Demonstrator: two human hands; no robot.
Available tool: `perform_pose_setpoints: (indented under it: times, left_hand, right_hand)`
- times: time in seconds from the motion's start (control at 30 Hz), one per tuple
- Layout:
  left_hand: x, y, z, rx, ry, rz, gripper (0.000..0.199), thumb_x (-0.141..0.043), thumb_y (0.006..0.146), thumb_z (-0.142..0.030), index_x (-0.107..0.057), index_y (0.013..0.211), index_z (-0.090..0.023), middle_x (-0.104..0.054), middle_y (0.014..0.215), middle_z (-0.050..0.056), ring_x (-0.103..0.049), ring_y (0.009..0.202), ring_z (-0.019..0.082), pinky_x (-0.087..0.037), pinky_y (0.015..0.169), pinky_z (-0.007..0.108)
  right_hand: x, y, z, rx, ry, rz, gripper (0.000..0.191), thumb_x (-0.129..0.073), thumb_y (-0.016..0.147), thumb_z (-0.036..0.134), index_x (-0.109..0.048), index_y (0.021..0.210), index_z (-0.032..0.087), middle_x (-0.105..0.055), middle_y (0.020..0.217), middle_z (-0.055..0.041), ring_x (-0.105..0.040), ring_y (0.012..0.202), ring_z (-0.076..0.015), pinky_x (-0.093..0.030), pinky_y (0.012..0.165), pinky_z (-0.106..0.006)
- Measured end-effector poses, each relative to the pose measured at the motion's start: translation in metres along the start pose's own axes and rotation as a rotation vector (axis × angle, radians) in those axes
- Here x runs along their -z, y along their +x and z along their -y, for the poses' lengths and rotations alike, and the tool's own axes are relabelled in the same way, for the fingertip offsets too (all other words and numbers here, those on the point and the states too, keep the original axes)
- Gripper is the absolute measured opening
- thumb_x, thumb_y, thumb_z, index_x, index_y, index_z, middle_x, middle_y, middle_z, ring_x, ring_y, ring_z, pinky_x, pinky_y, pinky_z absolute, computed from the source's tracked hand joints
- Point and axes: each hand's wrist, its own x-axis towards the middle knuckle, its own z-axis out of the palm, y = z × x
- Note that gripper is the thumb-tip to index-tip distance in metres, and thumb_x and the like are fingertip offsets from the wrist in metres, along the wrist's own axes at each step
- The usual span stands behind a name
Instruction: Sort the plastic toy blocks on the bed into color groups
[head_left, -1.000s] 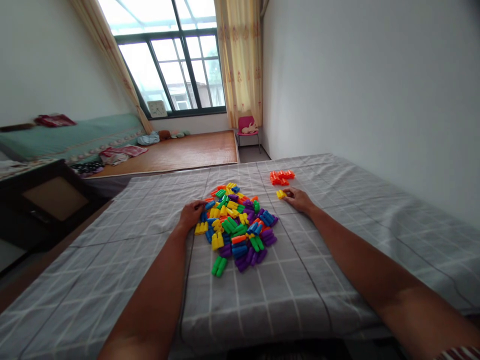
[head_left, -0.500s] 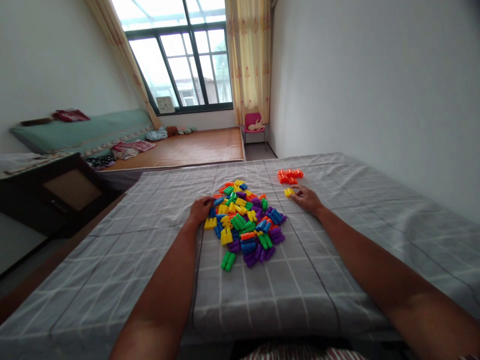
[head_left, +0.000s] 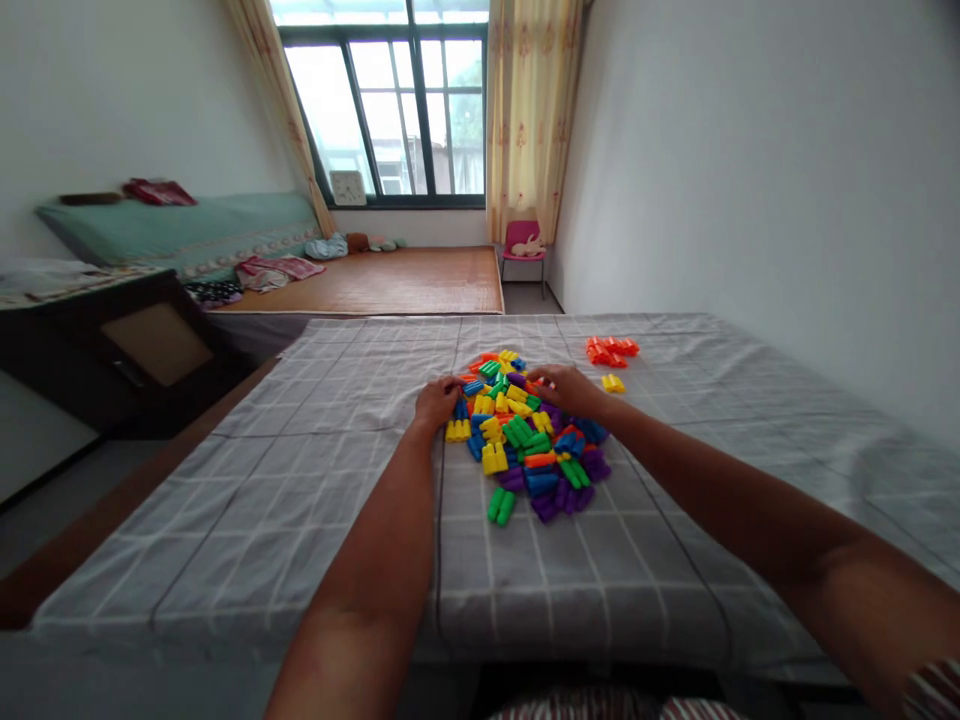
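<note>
A heap of plastic building blocks (head_left: 517,430) in yellow, green, blue, purple and orange lies on the checked cloth in front of me. At its left edge is my left hand (head_left: 439,402), fingers curled in against the blocks beside a blue block (head_left: 473,388); whatever its fingertips hold is hidden. My right hand (head_left: 568,388) reaches over the upper right of the heap, its fingers apart and their tips just at the blocks. Beyond that hand, a yellow block (head_left: 613,384) lies alone, a little nearer than a cluster of orange blocks (head_left: 611,350).
A grey checked cloth (head_left: 315,480) covers the table. Behind stand a bed with a brown mat (head_left: 420,280) and a pink chair (head_left: 523,240) near the window. A dark cabinet (head_left: 150,340) is on the left, a white wall (head_left: 750,180) on the right.
My right hand has let go of the yellow block near the orange cluster and moved left to the heap. My left hand stays at the heap's left edge. The view has shifted slightly.
</note>
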Motion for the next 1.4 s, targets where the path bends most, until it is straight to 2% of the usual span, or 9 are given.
perform_pose_setpoints:
  times: [0.2, 0.4, 0.6, 0.77, 0.87, 1.0, 1.1, 1.27, 1.4]
  left_hand:
    - [0.003, -0.001, -0.001, 0.01, -0.033, 0.018, 0.028, -0.053, 0.083, -0.021, -0.073, 0.102, -0.024, -0.073, 0.099, 0.002, -0.065, 0.087, 0.016, -0.047, 0.074, 0.024]
    - [0.005, 0.0, 0.0, 0.008, -0.067, 0.039, 0.029, -0.053, 0.083, -0.021, -0.073, 0.104, -0.024, -0.073, 0.099, 0.002, -0.065, 0.087, 0.015, -0.047, 0.072, 0.023]
    - [0.004, 0.002, 0.001, 0.024, -0.068, 0.047, 0.03, -0.051, 0.083, -0.024, -0.073, 0.104, -0.024, -0.074, 0.097, 0.002, -0.066, 0.087, 0.016, -0.048, 0.071, 0.023]
    - [0.009, 0.002, 0.0, 0.006, -0.095, 0.065, 0.034, -0.05, 0.08, -0.026, -0.072, 0.105, -0.019, -0.074, 0.096, 0.004, -0.066, 0.083, 0.017, -0.05, 0.071, 0.025]
    - [0.015, 0.008, -0.003, -0.001, -0.067, 0.067, 0.036, -0.05, 0.078, -0.025, -0.072, 0.105, -0.017, -0.074, 0.094, 0.006, -0.066, 0.083, 0.018, -0.051, 0.074, 0.026]
    - [0.023, 0.026, -0.008, 0.017, 0.045, 0.187, 0.033, -0.053, 0.072, -0.021, -0.075, 0.097, -0.017, -0.075, 0.09, 0.004, -0.067, 0.084, 0.019, -0.05, 0.075, 0.026]
    - [0.026, 0.033, -0.009, 0.019, 0.123, 0.279, 0.031, -0.056, 0.069, -0.02, -0.075, 0.093, -0.019, -0.075, 0.088, 0.003, -0.067, 0.084, 0.02, -0.05, 0.074, 0.024]
    - [0.022, 0.016, 0.0, 0.094, 0.133, 0.064, 0.037, -0.052, 0.075, -0.02, -0.072, 0.106, -0.02, -0.074, 0.099, 0.005, -0.067, 0.09, 0.02, -0.05, 0.075, 0.024]
    - [0.014, -0.003, 0.012, 0.11, 0.032, -0.081, 0.038, -0.049, 0.08, -0.025, -0.07, 0.11, -0.02, -0.074, 0.096, 0.004, -0.067, 0.091, 0.018, -0.05, 0.079, 0.025]
  right_hand:
    - [-0.029, 0.023, 0.035, -0.038, 0.032, 0.055, 0.036, -0.056, 0.092, 0.037, -0.056, 0.121, 0.016, -0.057, 0.121, -0.0087, -0.059, 0.103, -0.0216, -0.052, 0.085, -0.042]
    - [-0.013, 0.012, 0.024, -0.139, 0.134, 0.03, 0.027, -0.061, 0.085, 0.033, -0.066, 0.108, 0.018, -0.069, 0.094, -0.0038, -0.063, 0.084, -0.017, -0.049, 0.072, -0.025]
    - [0.011, -0.029, -0.034, -0.497, 0.561, -0.155, 0.036, -0.051, 0.084, 0.018, -0.06, 0.119, 0.019, -0.068, 0.09, -0.0038, -0.063, 0.073, -0.012, -0.052, 0.065, -0.023]
    - [0.047, -0.067, -0.104, -0.752, 0.471, -0.446, 0.035, -0.062, 0.071, 0.013, -0.062, 0.106, 0.013, -0.067, 0.093, -0.0064, -0.061, 0.075, -0.0117, -0.052, 0.066, -0.022]
    - [0.066, -0.078, -0.13, -0.829, 0.46, -0.369, 0.03, -0.064, 0.069, 0.012, -0.063, 0.098, 0.012, -0.067, 0.087, -0.0064, -0.06, 0.072, -0.0118, -0.05, 0.062, -0.02]
    - [0.075, -0.078, -0.145, -0.861, 0.37, -0.112, 0.024, -0.063, 0.068, 0.011, -0.069, 0.09, 0.013, -0.067, 0.077, -0.0042, -0.059, 0.067, -0.0129, -0.046, 0.057, -0.02]
    - [0.068, -0.072, -0.151, -0.798, 0.262, -0.092, 0.023, -0.06, 0.07, 0.011, -0.072, 0.089, 0.012, -0.069, 0.076, -0.0055, -0.06, 0.066, -0.0152, -0.048, 0.06, -0.024]
    - [0.055, -0.068, -0.156, -0.637, 0.133, -0.232, 0.018, -0.06, 0.075, 0.019, -0.073, 0.088, 0.013, -0.072, 0.084, -0.0084, -0.064, 0.077, -0.02, -0.051, 0.071, -0.029]
    - [0.05, -0.08, -0.155, -0.631, 0.2, -0.164, 0.026, -0.067, 0.075, 0.026, -0.071, 0.097, 0.013, -0.072, 0.087, -0.0088, -0.065, 0.077, -0.0202, -0.052, 0.072, -0.03]
